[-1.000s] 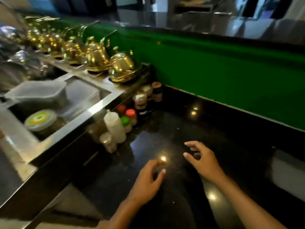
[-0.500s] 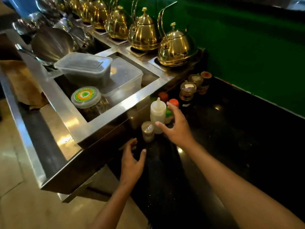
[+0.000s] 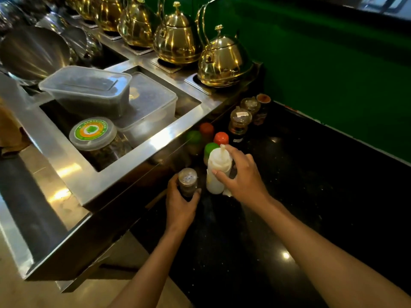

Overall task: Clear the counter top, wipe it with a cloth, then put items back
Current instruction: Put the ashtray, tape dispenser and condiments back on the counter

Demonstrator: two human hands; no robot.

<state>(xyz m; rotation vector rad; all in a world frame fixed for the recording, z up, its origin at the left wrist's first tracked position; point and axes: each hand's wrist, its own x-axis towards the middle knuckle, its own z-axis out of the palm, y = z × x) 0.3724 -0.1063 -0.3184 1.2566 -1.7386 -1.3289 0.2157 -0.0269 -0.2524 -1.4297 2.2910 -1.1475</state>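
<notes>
Left hand [image 3: 180, 208] fingers wrapped round a small shaker [image 3: 188, 182] of dark contents, right hand [image 3: 241, 174] fingers closed on a white squeeze bottle [image 3: 216, 172], both standing on the black table [image 3: 311, 196], green- and red-capped jars [image 3: 210, 150] just behind, lidded tubs [image 3: 89, 90] in the steel well.

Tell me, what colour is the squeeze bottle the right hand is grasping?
The plastic squeeze bottle is translucent white, nozzle included; head view.

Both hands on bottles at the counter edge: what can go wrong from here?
1. The right hand grips the soft squeeze bottle mid-body; squeezing may squirt its contents.
2. The green-capped and orange-capped bottles stand right behind it; lifting could topple them.
3. The left hand holds the shaker; tilting may spill through its holes.
</notes>
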